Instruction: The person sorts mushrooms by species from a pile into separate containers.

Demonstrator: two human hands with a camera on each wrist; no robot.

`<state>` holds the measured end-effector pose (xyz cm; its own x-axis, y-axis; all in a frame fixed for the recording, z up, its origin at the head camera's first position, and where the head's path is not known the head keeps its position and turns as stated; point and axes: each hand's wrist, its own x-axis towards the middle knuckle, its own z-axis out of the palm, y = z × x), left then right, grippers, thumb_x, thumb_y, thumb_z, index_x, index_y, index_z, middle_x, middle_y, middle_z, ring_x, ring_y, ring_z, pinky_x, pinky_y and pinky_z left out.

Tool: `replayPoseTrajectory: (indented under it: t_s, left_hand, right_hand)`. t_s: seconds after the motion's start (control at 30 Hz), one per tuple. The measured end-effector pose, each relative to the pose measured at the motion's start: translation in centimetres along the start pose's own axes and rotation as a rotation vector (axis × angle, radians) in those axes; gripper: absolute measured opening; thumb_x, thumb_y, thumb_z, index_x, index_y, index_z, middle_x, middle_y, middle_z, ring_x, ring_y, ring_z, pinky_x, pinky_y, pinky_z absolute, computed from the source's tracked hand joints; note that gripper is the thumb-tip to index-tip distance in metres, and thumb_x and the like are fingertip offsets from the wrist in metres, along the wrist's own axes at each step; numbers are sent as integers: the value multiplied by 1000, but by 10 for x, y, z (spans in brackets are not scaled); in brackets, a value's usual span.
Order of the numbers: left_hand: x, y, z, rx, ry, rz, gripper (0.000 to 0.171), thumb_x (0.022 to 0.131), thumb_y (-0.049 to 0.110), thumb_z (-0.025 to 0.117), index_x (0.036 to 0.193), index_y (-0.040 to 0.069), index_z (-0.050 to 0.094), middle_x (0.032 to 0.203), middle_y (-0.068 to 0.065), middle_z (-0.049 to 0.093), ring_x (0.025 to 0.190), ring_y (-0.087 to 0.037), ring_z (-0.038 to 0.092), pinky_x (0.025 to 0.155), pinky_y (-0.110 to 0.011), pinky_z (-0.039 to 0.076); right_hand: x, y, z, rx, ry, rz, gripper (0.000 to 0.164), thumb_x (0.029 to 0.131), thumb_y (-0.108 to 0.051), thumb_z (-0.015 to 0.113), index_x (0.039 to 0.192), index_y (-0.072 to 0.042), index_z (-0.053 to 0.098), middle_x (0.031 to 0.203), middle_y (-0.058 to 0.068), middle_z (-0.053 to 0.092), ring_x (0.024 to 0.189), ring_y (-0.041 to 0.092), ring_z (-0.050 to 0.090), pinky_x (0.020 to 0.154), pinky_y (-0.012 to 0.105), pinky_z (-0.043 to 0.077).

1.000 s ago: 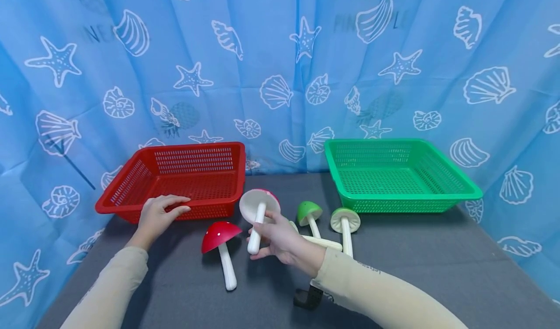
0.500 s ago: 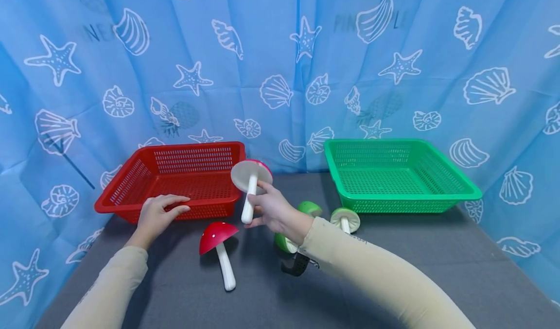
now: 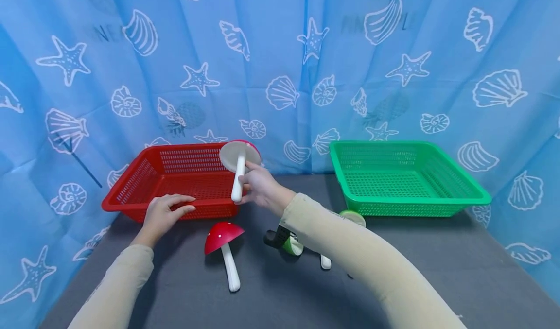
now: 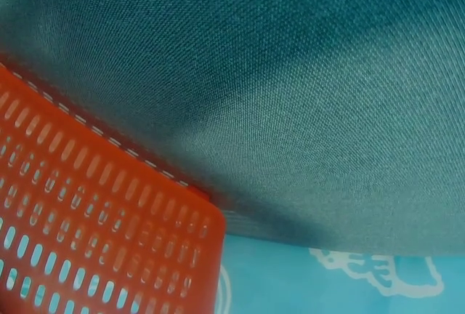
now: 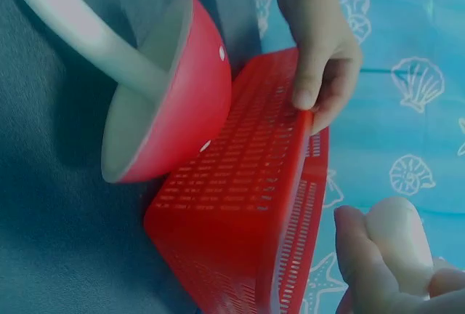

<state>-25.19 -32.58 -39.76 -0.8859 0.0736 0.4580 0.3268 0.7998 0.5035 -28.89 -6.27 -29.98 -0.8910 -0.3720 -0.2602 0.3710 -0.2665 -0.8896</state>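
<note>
- The red-capped toy mushroom (image 3: 239,173) is in the right hand (image 3: 262,185), at the centre of the frame, tilted with its cap up and stem end down. It overlaps the right end of the red basket (image 3: 218,209); whether it is over the inside, I cannot tell.
- It looks light and stiff, perhaps foam or plastic. The smooth stem could turn in a loose hold, and the wide cap could dent, so the stem seems the better place to hold.
- Right grip: narrowed onto the stem, thumb and fingers pinching it.
- Left grip: the left hand (image 3: 165,217), left of centre, pinches the basket's near rim.
- A second red-capped mushroom (image 3: 221,237) rests on the bench (image 3: 183,290), lower centre of the frame.
</note>
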Motion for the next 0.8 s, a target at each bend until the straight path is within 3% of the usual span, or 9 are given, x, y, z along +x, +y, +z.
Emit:
replayPoseTrajectory:
  t_s: [0.3,0.6,0.8]
  left_hand:
    - [1,0,0,-3,-14,-15,38,83,22,78,117,7,70,113,-17,69,103,-35,57,94,-60,37]
    - [1,0,1,7,-3,-5,37,83,21,78,116,7,71,110,-16,69,99,-34,59,94,-58,36]
    - [3,2,-1,4,-27,-31,40,84,25,77,118,8,70,114,-16,68,102,-34,57,97,-59,34]
  right_hand:
    - [26,1,11,-50,29,-7,67,95,11,43,154,-17,28,156,19,20,140,44,24,99,68,32]
    - [47,8,16,-168,54,-19,56,98,2,49,150,-14,38,149,17,39,133,37,40,95,59,45]
    - [44,9,12,-264,4,-53,51,100,-7,52,149,-9,39,148,14,42,133,32,42,104,53,38]
